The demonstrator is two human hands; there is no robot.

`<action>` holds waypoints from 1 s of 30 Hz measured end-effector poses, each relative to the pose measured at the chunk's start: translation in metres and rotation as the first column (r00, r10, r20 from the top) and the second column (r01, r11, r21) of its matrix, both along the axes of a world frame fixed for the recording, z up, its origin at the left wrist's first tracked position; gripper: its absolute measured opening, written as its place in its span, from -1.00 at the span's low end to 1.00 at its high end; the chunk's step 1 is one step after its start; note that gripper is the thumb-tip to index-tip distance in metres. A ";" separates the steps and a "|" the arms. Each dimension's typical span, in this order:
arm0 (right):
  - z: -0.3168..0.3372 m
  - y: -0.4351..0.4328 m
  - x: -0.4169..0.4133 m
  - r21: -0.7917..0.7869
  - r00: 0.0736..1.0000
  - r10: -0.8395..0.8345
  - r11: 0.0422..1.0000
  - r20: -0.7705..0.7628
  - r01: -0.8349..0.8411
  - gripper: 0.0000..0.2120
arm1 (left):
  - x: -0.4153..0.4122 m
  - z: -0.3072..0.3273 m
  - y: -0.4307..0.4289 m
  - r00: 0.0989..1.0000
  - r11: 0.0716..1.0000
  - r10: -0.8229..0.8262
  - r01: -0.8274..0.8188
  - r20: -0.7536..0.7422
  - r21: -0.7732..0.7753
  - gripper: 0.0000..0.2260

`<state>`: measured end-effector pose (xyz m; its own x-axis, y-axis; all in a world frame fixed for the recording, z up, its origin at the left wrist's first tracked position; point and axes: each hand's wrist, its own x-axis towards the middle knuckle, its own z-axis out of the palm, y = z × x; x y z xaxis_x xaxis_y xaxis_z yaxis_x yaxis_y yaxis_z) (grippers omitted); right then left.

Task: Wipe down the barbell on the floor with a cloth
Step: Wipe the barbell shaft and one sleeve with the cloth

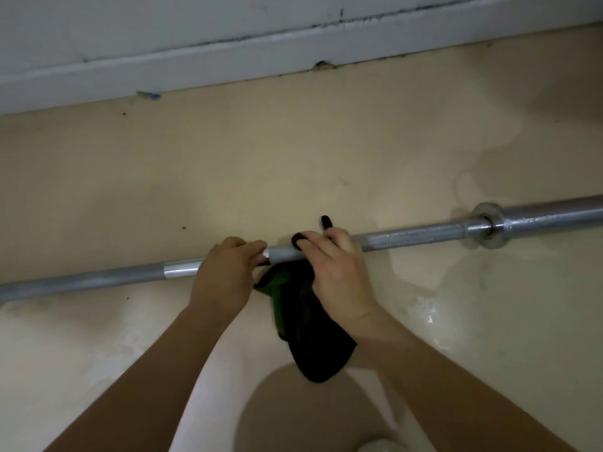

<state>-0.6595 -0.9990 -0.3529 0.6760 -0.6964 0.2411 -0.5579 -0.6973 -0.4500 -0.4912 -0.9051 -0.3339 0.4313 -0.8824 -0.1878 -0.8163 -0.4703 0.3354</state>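
**Barbell wipe-down, mid-shaft: how the grip was set**

The barbell (417,236) was laid flat on the floor (293,164), roughly parallel to the floor's far edge where the baseboard (195,66) runs, and well short of it. The bare shaft was gripped by the left hand (225,272), fingers curled right over it. Just beside it, the dark cloth (310,337) with its green lining was clamped onto the bar by the right hand (336,269). The fingers were folded over the top and a long tail of cloth was left hanging toward the near side.

For this step, the bar would probably be best pinned by the left hand so it can't roll. The cloth would be better wrapped all the way round than just pressed on top, so the underside gets reached too. The loose tail could be bunched up, otherwise it would likely be dragged through the wet.

Speaking of which, wet patches (424,308) were seen on the floor toward the right. The collar (487,223) and the sleeve (551,212) past it sat in the path of a rightward stroke, so the cloth would need to be worked around that step. A blue scrap (150,95) was spotted by the baseboard, well out of the way.
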 end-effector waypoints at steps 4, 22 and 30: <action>-0.001 -0.046 -0.069 -0.033 0.929 -0.365 0.930 0.057 0.367 -0.57 | -0.003 0.002 0.001 0.989 0.998 -0.051 0.046 0.139 0.038 -0.77; 0.003 0.027 0.046 0.122 0.979 -0.091 0.990 0.182 0.069 -0.67 | -0.015 0.003 -0.008 0.947 0.970 -0.241 0.230 0.213 0.076 -0.75; 0.000 -0.041 -0.064 0.015 0.894 -0.441 0.897 0.078 0.441 -0.59 | -0.013 0.000 -0.006 0.980 0.989 -0.151 0.150 0.128 0.016 -0.87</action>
<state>-0.7234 -1.0404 -0.3527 0.2785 -0.9180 0.2825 -0.7722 -0.3889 -0.5025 -0.5045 -0.9108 -0.3342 0.3144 -0.9381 -0.1452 -0.9141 -0.3404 0.2204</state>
